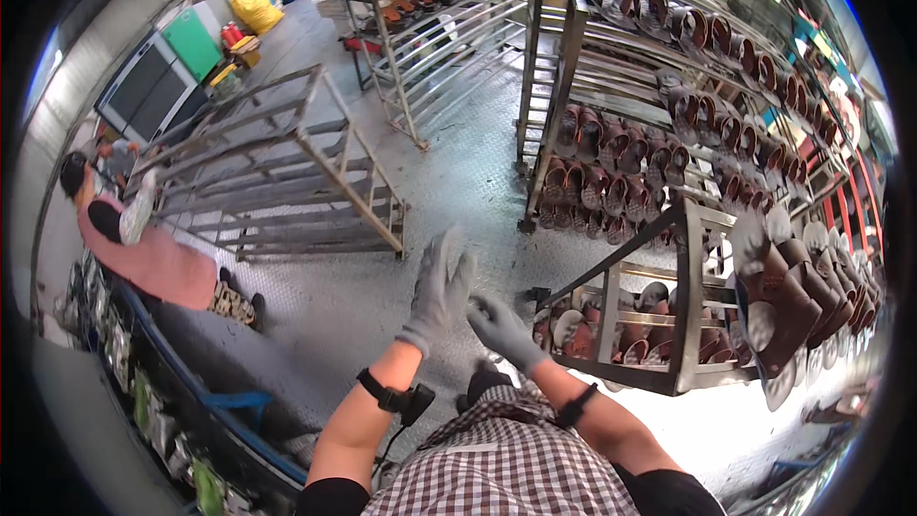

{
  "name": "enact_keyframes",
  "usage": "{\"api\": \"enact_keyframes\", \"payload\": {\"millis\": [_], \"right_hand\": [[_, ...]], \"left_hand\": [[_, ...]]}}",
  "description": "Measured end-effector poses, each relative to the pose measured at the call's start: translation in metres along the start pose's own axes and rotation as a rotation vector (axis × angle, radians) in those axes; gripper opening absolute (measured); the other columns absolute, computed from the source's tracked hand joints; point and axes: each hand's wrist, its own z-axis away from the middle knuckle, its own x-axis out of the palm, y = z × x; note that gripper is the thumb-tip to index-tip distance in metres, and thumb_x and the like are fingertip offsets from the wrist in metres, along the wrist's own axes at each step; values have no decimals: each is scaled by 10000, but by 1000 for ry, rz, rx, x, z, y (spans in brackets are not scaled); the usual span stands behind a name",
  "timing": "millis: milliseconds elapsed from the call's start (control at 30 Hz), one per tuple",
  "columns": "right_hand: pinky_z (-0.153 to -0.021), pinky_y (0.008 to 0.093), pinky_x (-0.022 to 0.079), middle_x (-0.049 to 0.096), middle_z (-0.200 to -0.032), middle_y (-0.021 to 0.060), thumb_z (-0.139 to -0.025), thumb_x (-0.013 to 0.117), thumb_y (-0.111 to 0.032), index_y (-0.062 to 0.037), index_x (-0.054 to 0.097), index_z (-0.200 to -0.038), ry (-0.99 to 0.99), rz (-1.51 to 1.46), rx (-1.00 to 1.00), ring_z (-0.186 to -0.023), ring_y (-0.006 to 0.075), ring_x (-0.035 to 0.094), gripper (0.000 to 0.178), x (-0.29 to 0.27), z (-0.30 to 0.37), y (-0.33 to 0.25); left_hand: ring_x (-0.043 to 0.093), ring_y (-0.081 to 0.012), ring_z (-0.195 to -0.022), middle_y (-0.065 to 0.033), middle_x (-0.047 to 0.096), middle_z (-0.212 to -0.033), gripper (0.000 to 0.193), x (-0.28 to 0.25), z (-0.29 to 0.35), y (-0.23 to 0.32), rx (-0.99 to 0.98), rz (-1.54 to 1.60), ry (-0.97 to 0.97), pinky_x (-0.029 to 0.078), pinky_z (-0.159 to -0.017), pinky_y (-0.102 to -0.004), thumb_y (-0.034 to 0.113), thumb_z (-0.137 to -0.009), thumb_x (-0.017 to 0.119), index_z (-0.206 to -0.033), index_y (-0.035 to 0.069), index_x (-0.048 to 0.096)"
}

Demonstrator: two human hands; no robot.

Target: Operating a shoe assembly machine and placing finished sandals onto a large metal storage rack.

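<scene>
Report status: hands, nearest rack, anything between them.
Left hand and right hand gloved, open, empty. Metal rack of brown shoes right of them, untouched. Nothing between.

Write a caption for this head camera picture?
Two grey-gloved hands, left and right, meet empty beside a metal rack of brown sandals.

Both forearms rise from the lower edge, each wrist banded in black. Gloved left hand point(439, 289) raised, fingers spread upward; gloved right hand point(501, 328) just beside it, fingers loosely extended, holding nothing.
</scene>
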Motion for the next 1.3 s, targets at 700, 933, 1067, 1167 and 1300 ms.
{"api": "enact_keyframes", "payload": {"millis": [700,933,1067,1167,1300], "right_hand": [[-955,439,491,656,-1222,228,-884,734,-294,-12,551,-1361,1245,107,-43,-1116,373,642,583,-290,-456,-37],[-708,429,551,717,-861,188,-781,801,-198,-40,703,-1019,1213,366,61,-818,374,704,301,-288,-451,-22],[-698,359,566,731,-832,80,-833,761,-115,-9,703,-936,1348,485,-65,-705,191,704,158,-269,-441,-23],[-822,361,548,703,-1036,97,-906,677,-104,-8,664,-1087,1120,252,310,-911,203,676,206,-280,-443,-72],[-952,366,525,673,-1244,114,-975,594,-111,-11,623,-1245,865,-28,651,-1122,219,645,289,-278,-446,-87]], "left_hand": [[393,-374,-1425,-246,464,-1482,610,102,-550,-141,168,205,-109,297,-1197,-449,368,-1039,568,-1483,-18,404],[469,-326,-1336,-227,494,-1437,590,247,-793,-147,466,281,79,358,-1135,-402,219,-969,681,-1442,-30,431],[576,-199,-969,-119,595,-1129,495,336,-855,-158,134,820,181,481,-897,-359,143,-935,685,-1357,-9,475],[571,-131,-867,-47,588,-1040,412,365,-869,-163,167,727,204,493,-807,-290,99,-954,634,-1310,-12,460],[582,-152,-919,-69,591,-1053,429,405,-901,-122,264,659,185,485,-862,-317,101,-946,637,-1313,-19,449]]}}
